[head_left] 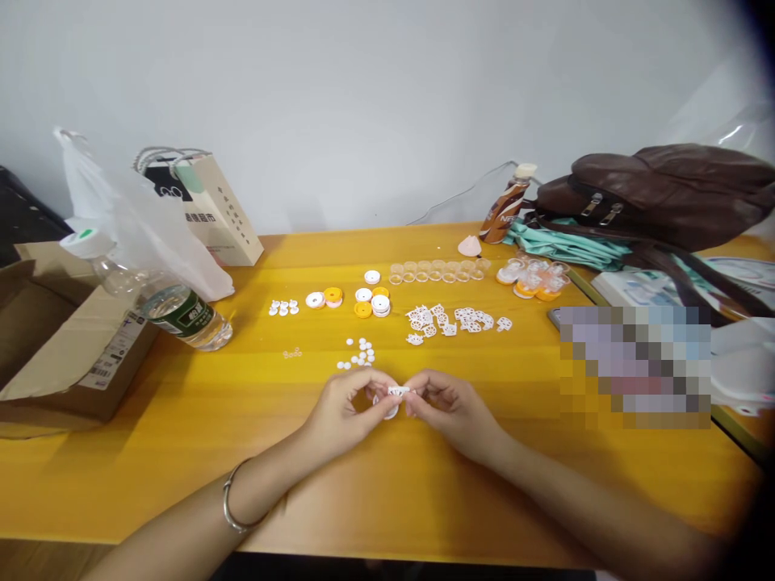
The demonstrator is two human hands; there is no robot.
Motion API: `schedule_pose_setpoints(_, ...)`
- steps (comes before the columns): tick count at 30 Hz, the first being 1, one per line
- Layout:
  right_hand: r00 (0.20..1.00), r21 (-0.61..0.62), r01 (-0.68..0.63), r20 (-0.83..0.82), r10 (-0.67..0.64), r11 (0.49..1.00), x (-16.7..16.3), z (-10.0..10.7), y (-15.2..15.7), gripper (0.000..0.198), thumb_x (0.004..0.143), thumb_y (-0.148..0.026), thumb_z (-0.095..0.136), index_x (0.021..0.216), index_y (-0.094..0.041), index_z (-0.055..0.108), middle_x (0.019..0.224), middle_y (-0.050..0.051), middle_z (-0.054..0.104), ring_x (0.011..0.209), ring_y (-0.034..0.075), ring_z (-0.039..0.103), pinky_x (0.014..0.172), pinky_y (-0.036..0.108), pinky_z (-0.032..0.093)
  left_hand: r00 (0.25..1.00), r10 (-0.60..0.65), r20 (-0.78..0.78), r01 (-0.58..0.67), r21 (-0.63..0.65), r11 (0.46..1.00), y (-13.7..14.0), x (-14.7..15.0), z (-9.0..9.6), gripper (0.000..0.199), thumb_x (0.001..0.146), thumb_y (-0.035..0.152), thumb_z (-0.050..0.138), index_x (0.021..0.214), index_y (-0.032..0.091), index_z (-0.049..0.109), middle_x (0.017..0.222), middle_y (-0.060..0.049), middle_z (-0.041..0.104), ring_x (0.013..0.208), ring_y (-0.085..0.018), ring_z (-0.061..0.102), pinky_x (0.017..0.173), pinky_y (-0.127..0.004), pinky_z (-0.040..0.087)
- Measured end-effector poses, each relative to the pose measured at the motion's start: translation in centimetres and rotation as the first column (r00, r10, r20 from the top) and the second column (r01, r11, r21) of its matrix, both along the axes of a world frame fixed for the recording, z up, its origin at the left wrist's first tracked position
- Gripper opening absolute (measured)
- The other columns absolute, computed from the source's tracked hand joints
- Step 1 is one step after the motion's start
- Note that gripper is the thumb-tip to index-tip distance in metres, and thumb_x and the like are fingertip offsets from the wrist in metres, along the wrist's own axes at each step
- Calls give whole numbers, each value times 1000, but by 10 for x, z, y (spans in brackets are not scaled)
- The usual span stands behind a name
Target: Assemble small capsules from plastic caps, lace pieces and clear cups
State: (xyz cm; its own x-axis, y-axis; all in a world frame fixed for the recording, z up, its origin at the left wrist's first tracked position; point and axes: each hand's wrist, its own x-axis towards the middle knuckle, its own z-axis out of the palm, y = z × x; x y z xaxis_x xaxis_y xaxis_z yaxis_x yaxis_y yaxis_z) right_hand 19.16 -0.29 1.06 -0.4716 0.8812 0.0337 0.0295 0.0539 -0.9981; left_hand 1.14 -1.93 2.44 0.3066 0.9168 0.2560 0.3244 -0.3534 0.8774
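Note:
At the middle of the table, my left hand [351, 405] and my right hand [453, 410] meet, thumbs and forefingers pinched on a small white plastic part [398, 391]. A white round piece [392, 412] shows just under it; whether the two are joined I cannot tell. Beyond my fingers lie small white discs [362, 353] and tiny rings [292, 353]. Farther back are white openwork carriage-shaped pieces [427, 319], white and orange round caps [380, 303], small white knobbed parts [283, 307] and a double row of clear cups [436, 272].
On the left stand an open cardboard box [115, 387], a tilted water bottle [182, 311], a white plastic bag [145, 234] and a paper bag [233, 218]. To the right are clear-topped orange pieces [533, 278], a drink bottle [507, 206], a brown leather bag [659, 194] and a blurred-out patch.

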Motion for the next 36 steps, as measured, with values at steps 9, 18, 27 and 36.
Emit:
schedule_pose_setpoints(9, 987, -226, -110, -137, 80, 968, 8, -3, 10, 22, 74, -36, 66, 86, -18, 60, 78, 1, 64, 74, 12, 58, 74, 27, 45, 949, -49, -312, 178, 398, 900, 6, -14, 2, 21, 81, 22, 58, 102, 17, 59, 92, -7, 65, 87, -16, 58, 79, -31, 45)
schedule_pose_setpoints(18, 987, -210, -162, -33, 159, 964, 14, -2, 18, 26, 69, -38, 69, 82, -18, 60, 71, -2, 59, 67, 9, 54, 67, 24, 42, 865, -61, -498, 237, 298, 925, 77, 6, 7, 19, 87, 21, 47, 96, 15, 63, 91, -7, 63, 89, -17, 57, 82, -32, 46)
schedule_pose_setpoints(27, 984, -207, -176, -24, 175, 962, 15, 0, 17, 28, 68, -39, 70, 81, -17, 59, 71, -2, 59, 68, 9, 54, 68, 24, 42, 766, -13, -643, 297, 336, 894, 99, 27, -13, 22, 88, 19, 43, 86, 15, 65, 84, -8, 62, 82, -18, 57, 75, -30, 44)
schedule_pose_setpoints(36, 983, -204, -179, -63, 170, 962, 16, -3, 19, 23, 70, -34, 69, 82, -16, 59, 71, -3, 59, 68, 8, 54, 68, 23, 41, 983, 29, -183, -10, 103, 995, 91, 20, -2, 10, 80, 21, 53, 77, 14, 60, 74, -2, 61, 66, -12, 56, 65, -25, 45)
